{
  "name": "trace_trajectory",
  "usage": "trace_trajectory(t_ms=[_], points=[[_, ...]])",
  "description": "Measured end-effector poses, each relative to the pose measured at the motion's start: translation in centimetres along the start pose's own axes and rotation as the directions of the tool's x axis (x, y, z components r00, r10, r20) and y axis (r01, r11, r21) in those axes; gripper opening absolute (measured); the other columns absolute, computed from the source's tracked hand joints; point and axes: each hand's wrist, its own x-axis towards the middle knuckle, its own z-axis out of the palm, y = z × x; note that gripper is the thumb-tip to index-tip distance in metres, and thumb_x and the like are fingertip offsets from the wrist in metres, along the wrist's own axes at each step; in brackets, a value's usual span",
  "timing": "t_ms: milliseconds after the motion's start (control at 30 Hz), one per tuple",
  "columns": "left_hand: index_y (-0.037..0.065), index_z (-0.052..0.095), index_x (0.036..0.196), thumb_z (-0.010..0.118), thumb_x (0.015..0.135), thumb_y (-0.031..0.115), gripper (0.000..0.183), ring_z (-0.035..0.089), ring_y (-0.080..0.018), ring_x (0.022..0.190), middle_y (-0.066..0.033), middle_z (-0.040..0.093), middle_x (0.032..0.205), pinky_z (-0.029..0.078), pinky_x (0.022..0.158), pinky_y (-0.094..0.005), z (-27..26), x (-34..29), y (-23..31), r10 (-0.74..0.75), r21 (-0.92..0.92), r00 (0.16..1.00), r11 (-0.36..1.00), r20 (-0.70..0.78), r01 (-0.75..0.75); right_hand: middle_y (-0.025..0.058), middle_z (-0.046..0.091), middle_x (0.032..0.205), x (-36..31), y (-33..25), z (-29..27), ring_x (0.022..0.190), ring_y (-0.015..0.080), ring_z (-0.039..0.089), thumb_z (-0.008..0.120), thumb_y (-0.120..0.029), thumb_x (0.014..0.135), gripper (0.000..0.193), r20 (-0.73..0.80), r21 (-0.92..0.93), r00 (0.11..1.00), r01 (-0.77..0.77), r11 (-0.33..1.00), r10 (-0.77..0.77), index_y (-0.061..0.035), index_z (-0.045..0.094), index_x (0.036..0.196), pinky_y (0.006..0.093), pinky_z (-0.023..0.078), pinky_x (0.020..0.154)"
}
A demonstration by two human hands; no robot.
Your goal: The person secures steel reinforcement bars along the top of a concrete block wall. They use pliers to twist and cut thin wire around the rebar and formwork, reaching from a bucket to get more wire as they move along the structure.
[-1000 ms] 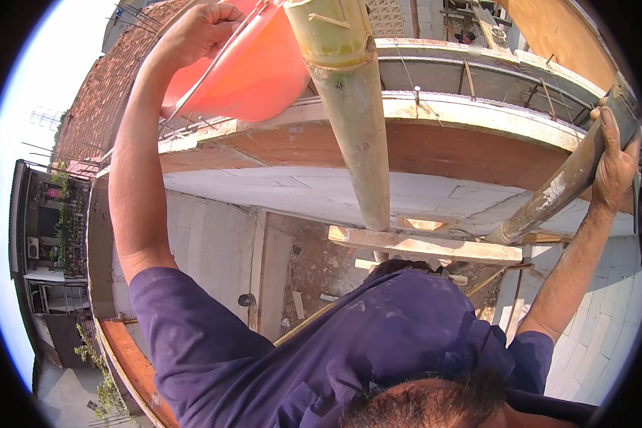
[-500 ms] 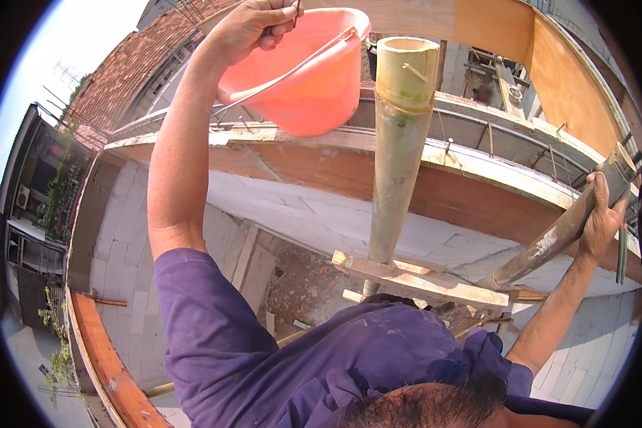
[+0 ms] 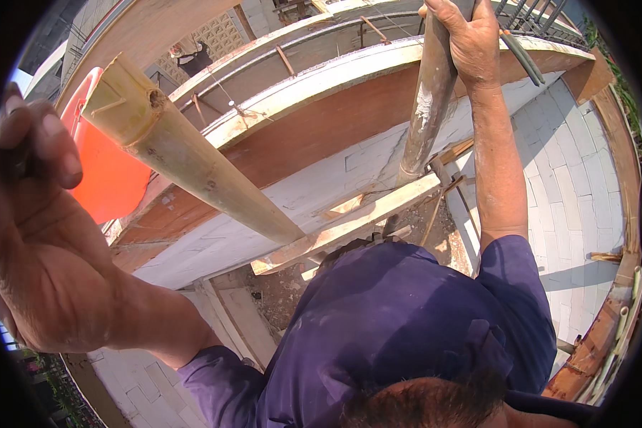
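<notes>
At the upper right, my right hand (image 3: 474, 50) is wrapped round a grey, weathered bamboo pole (image 3: 429, 100), near its top. The pole slants down toward a wooden crosspiece (image 3: 364, 221). My left hand (image 3: 57, 242) is raised large at the left edge, palm partly showing. Its fingers are curled together, and shadow hides what they hold, if anything. Behind those fingers is a red-orange plastic bucket (image 3: 114, 178), partly hidden by a thick, pale green bamboo pole (image 3: 200, 171) with an open, cut top. That pole slopes down to the same crosspiece.
A long wooden formwork board (image 3: 299, 121) runs along a white block wall (image 3: 578, 185), with steel bars (image 3: 542, 18) beyond it. Dark thin rods (image 3: 522, 57) jut out beside my right hand. Far below lies rubble-strewn ground (image 3: 282, 296). More boards (image 3: 585, 364) line the right side.
My view has swung right, so the bucket and poles appear farther left. My left hand has moved from above the bucket's rim to close in front of me. The right hand keeps its grip.
</notes>
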Motion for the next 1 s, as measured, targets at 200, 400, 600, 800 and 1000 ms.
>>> trace_trajectory(t_ms=[200,400,600,800,1000], points=[[0.002,0.069,0.118,0.061,0.1,0.014,0.023,0.058,-0.0087,0.069,-0.0004,0.063,0.08,0.049,0.061,-0.0227,14.4,1.5,-9.9,-0.291,-0.348,0.956,0.894,0.026,0.282,0.0057,0.072,0.106,-0.4,2.4,-4.3,0.098,0.0111,0.066,0.062,-0.022,0.105,0.024,-0.091,-0.126,0.986,0.13,0.984,-0.142,-0.004,0.064,0.12,0.027,0.051,0.087],[0.003,0.06,0.133,0.055,0.1,0.012,0.035,0.061,-0.0131,0.072,-0.0045,0.065,0.085,0.053,0.064,-0.0288,18.6,6.3,-14.3,-0.41,-0.165,0.902,0.888,0.136,0.429,0.0034,0.071,0.102,-10.4,2.7,-4.1,0.094,0.0099,0.063,0.065,-0.021,0.102,0.025,-0.273,-0.142,0.945,-0.225,0.964,0.181,0.0007,0.068,0.115,0.0279,0.051,0.089],[0.004,0.064,0.105,0.051,0.095,0.015,0.02,0.063,-0.0176,0.064,-0.0103,0.064,0.079,0.056,0.059,-0.0342,21.5,8.9,-23.6,-0.43,-0.253,0.9,0.865,0.066,0.432,0.0027,0.073,0.097,-11.4,3.1,-5.7,0.085,0.0086,0.063,0.069,-0.011,0.097,0.015,-0.214,-0.128,0.928,-0.337,0.933,0.306,0.0003,0.075,0.106,0.025,0.051,0.079],[0.004,0.065,0.097,0.051,0.092,0.018,0.021,0.066,-0.044,0.092,-0.027,0.069,0.095,0.053,0.084,-0.0492,21.7,7.3,-30.2,-0.193,0.402,0.971,0.885,-0.142,0.234,-0.0008,0.068,0.085,-5.5,-0.3,-7.9,0.075,0.0063,0.058,0.064,-0.014,0.1,0.017,-0.034,-0.583,0.999,-0.008,0.812,-0.015,-0.0052,0.075,0.11,0.0228,0.047,0.068],[0.004,0.07,0.097,0.053,0.089,0.014,0.021,0.069,-0.0432,0.09,-0.0267,0.071,0.094,0.055,0.082,-0.0503,22.6,6.4,-31.8,-0.097,0.398,0.995,0.914,0.015,0.083,-0.003,0.061,0.081,0.3,-2.5,-7.0,0.066,0.0018,0.049,0.062,-0.018,0.104,0.022,0.055,-0.346,0.975,-0.182,0.92,0.214,-0.0016,0.072,0.114,0.0189,0.04,0.057]])
